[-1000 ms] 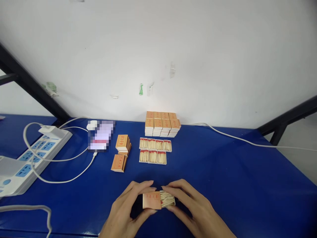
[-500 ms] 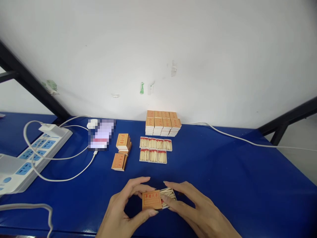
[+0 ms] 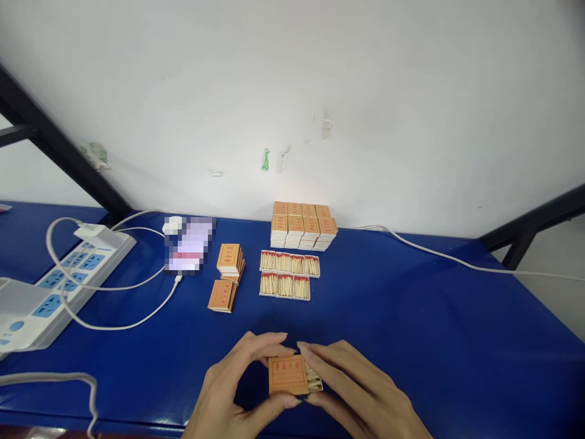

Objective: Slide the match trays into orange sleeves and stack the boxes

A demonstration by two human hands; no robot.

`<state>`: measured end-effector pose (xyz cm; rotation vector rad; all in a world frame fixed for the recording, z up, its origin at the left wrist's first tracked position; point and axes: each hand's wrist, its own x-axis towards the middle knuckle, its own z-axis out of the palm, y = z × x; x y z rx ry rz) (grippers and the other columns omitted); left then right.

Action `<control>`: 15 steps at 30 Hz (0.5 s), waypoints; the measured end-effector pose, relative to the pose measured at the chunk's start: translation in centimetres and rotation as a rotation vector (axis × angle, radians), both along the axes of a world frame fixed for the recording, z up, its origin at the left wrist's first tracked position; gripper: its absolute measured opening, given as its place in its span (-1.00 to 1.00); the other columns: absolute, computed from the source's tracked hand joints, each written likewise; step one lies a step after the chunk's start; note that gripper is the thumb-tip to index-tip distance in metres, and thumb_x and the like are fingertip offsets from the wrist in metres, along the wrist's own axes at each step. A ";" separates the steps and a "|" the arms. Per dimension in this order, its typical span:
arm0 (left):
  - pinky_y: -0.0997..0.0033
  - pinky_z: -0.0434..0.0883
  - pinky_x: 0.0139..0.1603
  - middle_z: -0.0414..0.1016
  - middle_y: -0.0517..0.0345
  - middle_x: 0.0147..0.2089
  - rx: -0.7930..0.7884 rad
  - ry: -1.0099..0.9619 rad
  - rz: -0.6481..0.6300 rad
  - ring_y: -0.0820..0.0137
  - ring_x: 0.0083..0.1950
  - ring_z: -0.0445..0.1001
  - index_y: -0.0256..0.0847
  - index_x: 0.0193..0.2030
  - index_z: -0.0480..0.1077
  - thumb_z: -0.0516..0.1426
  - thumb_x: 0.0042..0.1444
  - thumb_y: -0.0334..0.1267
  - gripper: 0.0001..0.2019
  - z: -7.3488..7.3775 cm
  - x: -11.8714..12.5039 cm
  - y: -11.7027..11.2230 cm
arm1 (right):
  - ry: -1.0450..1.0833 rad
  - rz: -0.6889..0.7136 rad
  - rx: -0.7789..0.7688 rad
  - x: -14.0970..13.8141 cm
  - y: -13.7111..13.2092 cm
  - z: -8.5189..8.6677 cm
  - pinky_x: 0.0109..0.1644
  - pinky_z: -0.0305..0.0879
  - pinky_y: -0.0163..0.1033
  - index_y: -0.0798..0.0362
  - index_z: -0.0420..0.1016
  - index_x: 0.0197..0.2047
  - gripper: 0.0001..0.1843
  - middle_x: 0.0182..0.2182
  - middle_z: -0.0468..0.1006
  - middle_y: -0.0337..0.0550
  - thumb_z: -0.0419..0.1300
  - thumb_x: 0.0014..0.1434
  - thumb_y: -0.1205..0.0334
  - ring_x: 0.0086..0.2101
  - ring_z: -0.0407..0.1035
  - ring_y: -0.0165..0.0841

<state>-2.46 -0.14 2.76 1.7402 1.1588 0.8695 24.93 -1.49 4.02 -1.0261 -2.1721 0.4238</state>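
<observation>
Between my hands is an orange matchbox sleeve (image 3: 287, 375) with red print, its match-filled tray (image 3: 314, 379) sticking partly out of the right end. My left hand (image 3: 237, 387) is closed on the sleeve, thumb along the near edge and fingers along the far edge. My right hand (image 3: 356, 390) grips the tray from the right, its fingers covering part of the matches. Beyond them lie two rows of open trays of red-tipped matches (image 3: 285, 285). To their left are small stacks of orange sleeves (image 3: 228, 258).
Stacked closed matchboxes (image 3: 304, 225) stand against the wall. At left are a white power strip (image 3: 86, 274) with cables and a pixelated phone (image 3: 189, 247). A white cable (image 3: 434, 251) crosses the blue table (image 3: 434, 341) at right. Dark metal bars rise at both sides.
The tray has slid further into the sleeve, so fewer matches show. My right fingers have moved from over the matches to the tray's edges. The view has shifted slightly.
</observation>
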 end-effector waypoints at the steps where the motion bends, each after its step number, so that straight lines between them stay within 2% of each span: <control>1: -0.04 0.58 0.45 0.79 0.21 0.16 -0.024 -0.044 0.013 0.18 0.16 0.78 0.27 0.43 0.42 0.48 0.28 -0.08 -0.37 0.1 0.1 0.0 | 0.015 -0.011 -0.013 0.0 0.0 0.2 0.30 0.66 -0.06 -0.27 0.26 0.65 -0.32 0.28 0.71 -0.10 0.26 0.57 0.22 0.16 0.70 -0.15; 4: 0.18 0.73 0.19 0.76 0.13 0.21 -0.100 -0.256 0.072 0.17 0.11 0.79 0.23 0.44 0.42 0.55 0.18 -0.14 -0.27 0.5 0.6 0.2 | 0.063 -0.006 -0.072 0.1 0.2 1.2 0.19 0.73 -0.07 -0.34 0.41 0.57 -0.35 0.23 0.75 -0.15 0.36 0.51 0.18 0.05 0.75 -0.16; 9: 0.23 0.72 0.08 0.71 0.01 0.17 -0.271 -0.572 0.189 0.14 -0.01 0.79 0.12 0.50 0.33 0.66 -0.04 -0.19 0.00 1.6 1.5 0.4 | 0.254 0.022 -0.288 -0.4 0.6 2.1 0.07 0.74 -0.15 -0.39 0.67 0.34 -0.54 0.11 0.81 -0.19 0.46 0.42 0.12 -0.03 0.75 -0.20; 12: 0.23 0.68 0.00 0.69 0.00 0.15 -0.401 -0.654 0.131 0.16 -0.09 0.78 0.15 0.61 0.16 0.71 -0.22 -0.13 0.28 1.9 1.6 0.3 | 0.419 0.072 -0.477 -1.1 1.0 1.8 0.01 0.71 -0.21 -0.38 0.75 0.21 -0.56 -0.01 0.80 -0.20 0.58 0.29 0.04 -0.10 0.74 -0.24; 15: 0.27 0.63 -0.09 0.64 -0.07 0.25 -0.521 -0.690 0.029 0.27 -0.19 0.76 0.16 0.67 0.07 0.69 -0.20 0.01 0.35 1.9 1.6 0.3 | 0.486 0.207 -0.654 -1.6 1.4 1.5 0.03 0.66 -0.20 -0.42 0.75 0.22 -0.54 0.02 0.77 -0.19 0.58 0.27 -0.06 -0.07 0.72 -0.25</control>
